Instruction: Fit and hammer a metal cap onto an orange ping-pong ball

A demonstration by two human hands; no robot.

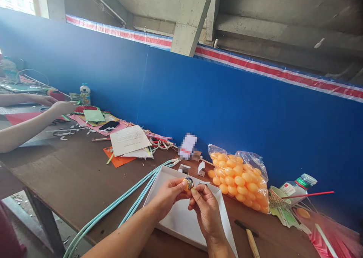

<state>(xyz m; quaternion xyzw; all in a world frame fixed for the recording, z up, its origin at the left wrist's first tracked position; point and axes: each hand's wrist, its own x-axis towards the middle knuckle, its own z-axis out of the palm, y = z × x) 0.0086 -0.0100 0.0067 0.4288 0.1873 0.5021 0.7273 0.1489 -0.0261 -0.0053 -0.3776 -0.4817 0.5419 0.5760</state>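
Above a white box lid [181, 220], my left hand [170, 195] pinches a small round ball [188, 184], orange on one side and dark with gold sequins on the other. Close against the ball's right side, my right hand [202, 203] has its thumb and index finger pressed together. Anything between those fingertips is too small to make out. A clear plastic bag of orange balls [239, 180] lies just behind and right of my hands.
Light-blue cords [124, 195] run left of the lid. A hammer [251, 239], a cup [278, 197] and a clear bottle [300, 186] are at right. Papers [130, 141] and a phone [109, 125] lie left. Another person's arms [25, 125] reach in at far left.
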